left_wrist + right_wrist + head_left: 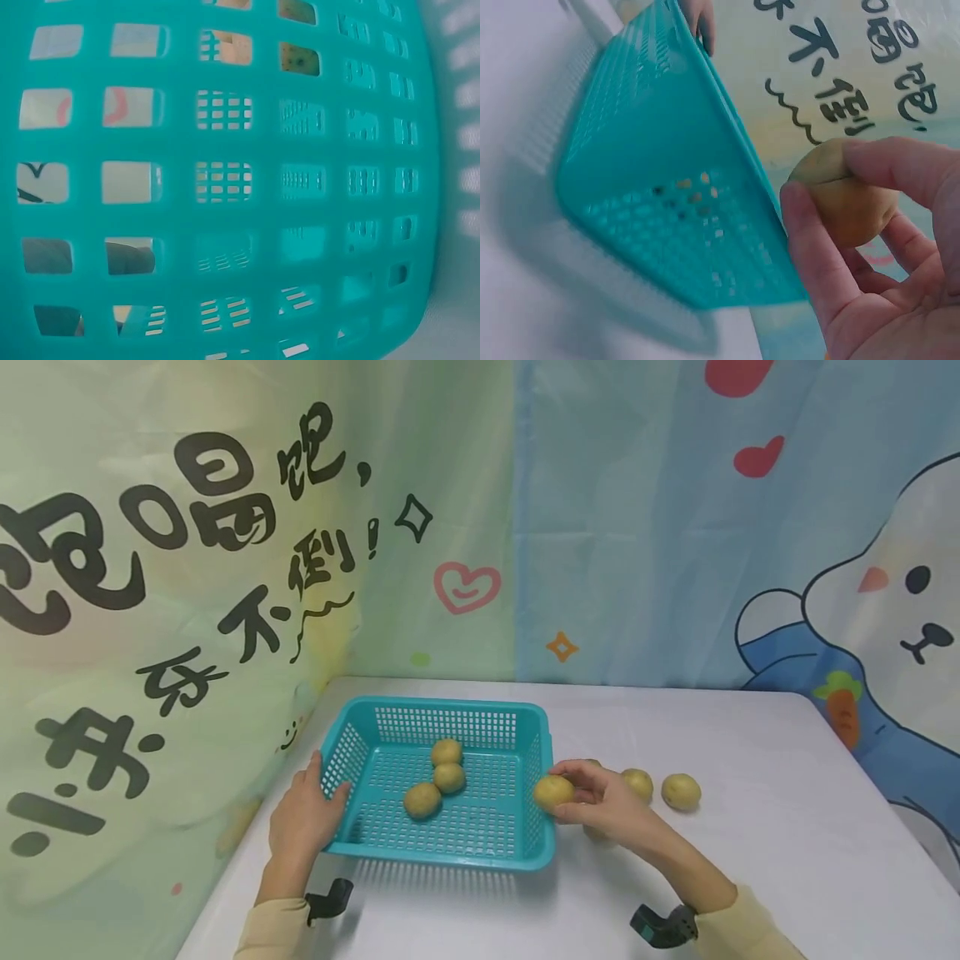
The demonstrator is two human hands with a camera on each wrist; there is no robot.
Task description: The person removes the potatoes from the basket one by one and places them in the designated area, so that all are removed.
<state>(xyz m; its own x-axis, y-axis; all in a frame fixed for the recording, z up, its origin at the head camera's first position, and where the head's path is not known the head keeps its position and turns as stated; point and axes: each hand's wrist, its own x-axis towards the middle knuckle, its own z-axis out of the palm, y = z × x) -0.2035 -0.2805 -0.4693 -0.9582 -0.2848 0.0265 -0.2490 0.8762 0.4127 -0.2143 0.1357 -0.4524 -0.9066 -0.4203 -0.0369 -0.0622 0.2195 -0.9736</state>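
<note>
A turquoise plastic basket with a perforated floor and walls stands on the table, three potatoes lying inside it. My left hand grips the basket's left rim, its thumb over the edge. In the left wrist view the basket wall fills most of the picture and hides the hand. Thumb and fingers of my right hand pinch another potato at the basket's right rim. In the right wrist view this potato is held just beside the rim.
More potatoes lie on the white table right of the basket, one standing apart and others partly hidden behind my right hand. A printed curtain hangs along the table's back and left side.
</note>
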